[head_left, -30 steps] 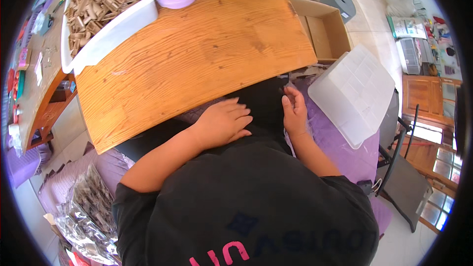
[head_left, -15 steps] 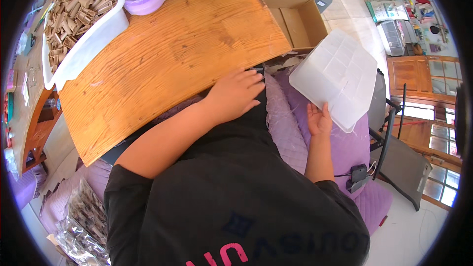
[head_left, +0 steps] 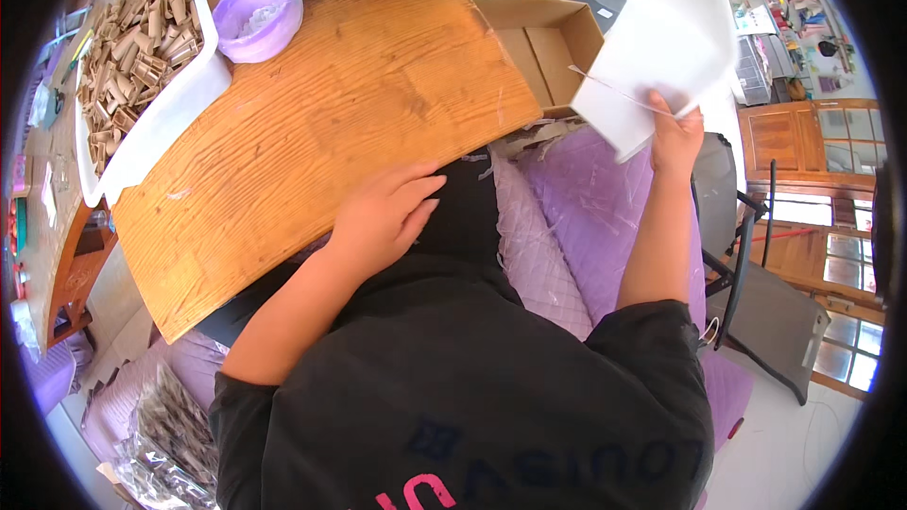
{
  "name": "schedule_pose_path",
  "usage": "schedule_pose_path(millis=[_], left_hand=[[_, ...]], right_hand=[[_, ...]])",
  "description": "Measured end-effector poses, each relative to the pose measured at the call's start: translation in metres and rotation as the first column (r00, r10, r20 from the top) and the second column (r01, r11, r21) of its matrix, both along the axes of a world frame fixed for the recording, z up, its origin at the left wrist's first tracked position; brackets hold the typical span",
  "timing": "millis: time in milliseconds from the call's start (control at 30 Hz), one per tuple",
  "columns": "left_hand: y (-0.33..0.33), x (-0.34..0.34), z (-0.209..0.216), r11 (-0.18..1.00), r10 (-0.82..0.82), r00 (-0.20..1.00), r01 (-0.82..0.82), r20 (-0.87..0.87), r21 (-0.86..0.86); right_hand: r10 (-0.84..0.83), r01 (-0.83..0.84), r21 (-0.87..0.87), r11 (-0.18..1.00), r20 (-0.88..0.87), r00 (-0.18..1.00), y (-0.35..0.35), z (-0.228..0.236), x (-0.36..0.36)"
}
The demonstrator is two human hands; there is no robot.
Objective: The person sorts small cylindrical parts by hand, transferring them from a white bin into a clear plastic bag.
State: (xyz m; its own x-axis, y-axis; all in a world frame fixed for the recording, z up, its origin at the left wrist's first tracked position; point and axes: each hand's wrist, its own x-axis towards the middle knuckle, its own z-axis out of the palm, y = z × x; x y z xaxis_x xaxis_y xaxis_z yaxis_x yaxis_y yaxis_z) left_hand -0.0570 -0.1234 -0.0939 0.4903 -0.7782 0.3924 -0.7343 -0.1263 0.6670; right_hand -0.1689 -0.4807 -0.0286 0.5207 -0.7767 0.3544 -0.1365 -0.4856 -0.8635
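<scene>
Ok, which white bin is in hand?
The white bin on the right, held in the right hand; the bin on the left holds brown pieces.

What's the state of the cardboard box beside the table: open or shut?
Open. No flaps cover the top of the cardboard box, and its inner walls and floor show past the table.

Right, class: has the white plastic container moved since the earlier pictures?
Yes. Judged against the cardboard box, the white plastic container has shifted up the picture, from its lower right to its right side, in the right hand's grip.
</scene>
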Motion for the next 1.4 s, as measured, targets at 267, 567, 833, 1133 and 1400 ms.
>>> schedule_pose_path(millis=[267, 567, 833, 1133, 1400], left_hand=[[0.025, 0.004, -0.004, 0.993, 0.106, 0.992, -0.11, -0.072, -0.052], [0.018, 0.002, -0.007, 0.997, 0.073, 0.992, -0.076, -0.099, -0.034], [0.012, -0.001, -0.009, 0.996, 0.082, 0.988, -0.088, -0.128, -0.035], [0.015, -0.003, -0.014, 0.997, 0.073, 0.989, -0.078, -0.132, -0.029], [0.009, 0.0, -0.013, 0.997, 0.073, 0.986, -0.075, -0.15, -0.008]], right_hand=[[-0.069, -0.573, -0.597, 0.561, -0.723, 0.687, -0.045, -0.021, 0.007], [0.047, -0.712, -0.458, 0.532, -0.824, 0.565, -0.07, -0.092, -0.009], [0.081, -0.685, -0.497, 0.533, -0.776, 0.625, -0.057, -0.087, 0.002], [-0.023, -0.725, -0.53, 0.44, -0.814, 0.58, -0.073, -0.101, -0.007], [-0.08, -0.789, -0.484, 0.38, -0.866, 0.493, -0.065, -0.09, 0.018]])
